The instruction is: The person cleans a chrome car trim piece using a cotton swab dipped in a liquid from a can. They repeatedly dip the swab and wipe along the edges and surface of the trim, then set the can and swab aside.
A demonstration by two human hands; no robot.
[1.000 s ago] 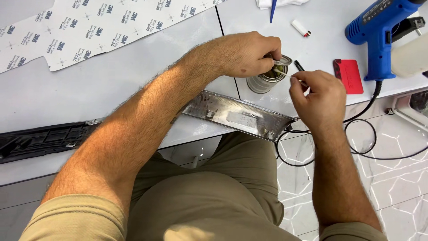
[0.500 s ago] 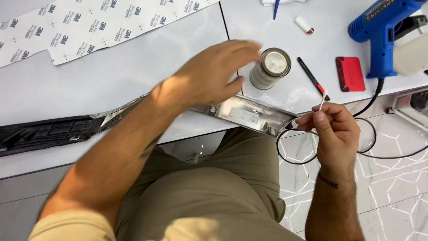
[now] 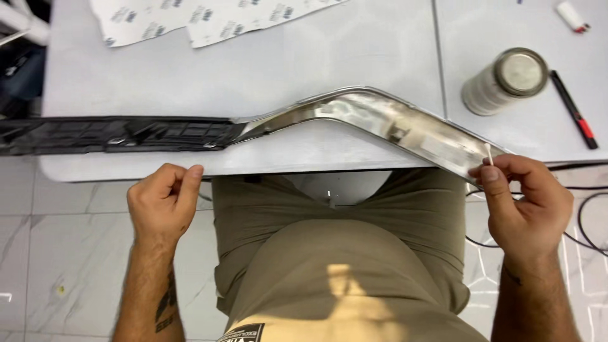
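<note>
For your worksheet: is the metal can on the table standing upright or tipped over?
Upright. The metal can stands on the table, its round lid facing the camera above.

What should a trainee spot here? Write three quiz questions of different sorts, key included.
1. True or false: the right hand pinches a thin white swab at the chrome trim's end.
2. Multiple choice: the left hand is A) on the can, B) at the table edge, holding nothing, C) on the pen.
3. Fill in: the can lies between the trim and the ____.

Key: 1 true; 2 B; 3 pen.
</note>
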